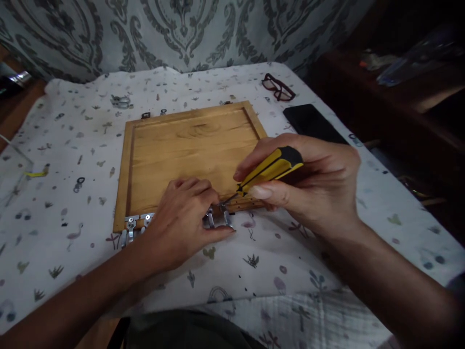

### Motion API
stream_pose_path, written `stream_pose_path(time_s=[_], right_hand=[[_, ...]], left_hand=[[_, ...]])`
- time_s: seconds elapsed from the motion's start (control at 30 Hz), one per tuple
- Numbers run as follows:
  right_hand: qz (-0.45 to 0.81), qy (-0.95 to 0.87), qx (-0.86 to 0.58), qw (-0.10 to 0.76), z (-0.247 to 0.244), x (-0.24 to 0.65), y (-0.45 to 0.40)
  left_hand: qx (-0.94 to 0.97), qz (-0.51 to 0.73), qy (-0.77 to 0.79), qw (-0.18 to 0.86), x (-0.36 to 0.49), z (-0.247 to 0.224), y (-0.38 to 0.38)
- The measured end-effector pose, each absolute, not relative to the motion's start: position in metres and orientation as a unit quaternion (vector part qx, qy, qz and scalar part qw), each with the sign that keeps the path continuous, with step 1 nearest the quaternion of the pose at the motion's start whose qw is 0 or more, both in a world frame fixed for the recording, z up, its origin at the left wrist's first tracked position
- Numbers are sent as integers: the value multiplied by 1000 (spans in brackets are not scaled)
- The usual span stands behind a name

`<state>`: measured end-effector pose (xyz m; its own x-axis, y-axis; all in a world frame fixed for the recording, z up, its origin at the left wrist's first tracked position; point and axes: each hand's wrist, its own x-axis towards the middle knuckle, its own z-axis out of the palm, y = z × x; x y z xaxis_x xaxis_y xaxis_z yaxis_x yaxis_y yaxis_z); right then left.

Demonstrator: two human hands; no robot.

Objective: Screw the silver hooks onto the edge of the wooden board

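Our right hand [319, 177] grips a yellow-and-black screwdriver [271, 169], slanted for aim at the near edge of the framed yellow-brown wooden board [189, 155]; our left hand [183, 213] pinches a silvery metal hinge [225, 215] there, seemingly steadying it.

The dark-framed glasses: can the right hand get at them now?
Probably not straight away: the right hand grips a yellow-and-black screwdriver. Otherwise, nothing tall seems to block its way to the glasses.

Across the top of the frame is a pale grey surface [185, 29] with dark scroll ornaments; wall or fabric, I cannot tell. Below it stands the bench [83, 140], covered by a white printed cloth [203, 80]. Reddish-brown furniture [356, 92] is at right, in dim light.
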<state>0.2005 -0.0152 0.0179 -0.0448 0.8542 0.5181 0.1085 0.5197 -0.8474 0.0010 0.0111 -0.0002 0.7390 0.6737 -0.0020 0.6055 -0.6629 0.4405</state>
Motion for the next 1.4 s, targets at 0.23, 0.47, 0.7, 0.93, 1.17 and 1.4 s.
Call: stream_pose_path(time_s=[0.23, 0.47, 0.7, 0.93, 1.17, 1.4], right_hand=[[219, -657, -445, 568, 15, 197, -24], [269, -636, -430, 582, 18, 194, -27], [429, -599, -420, 530, 30, 199, -25], [433, -685, -365, 458, 42, 217, -19], [402, -684, -384, 473, 49, 211, -20], [217, -673, -455, 541, 38, 195, -27]], left_hand=[[909, 74, 359, 200, 2, 1, 10], [910, 69, 355, 205, 1, 0, 9], [909, 74, 353, 208, 2, 0, 10], [910, 75, 349, 210, 1, 1, 10], [905, 66, 355, 224, 2, 5, 10], [911, 71, 353, 200, 1, 2, 8]])
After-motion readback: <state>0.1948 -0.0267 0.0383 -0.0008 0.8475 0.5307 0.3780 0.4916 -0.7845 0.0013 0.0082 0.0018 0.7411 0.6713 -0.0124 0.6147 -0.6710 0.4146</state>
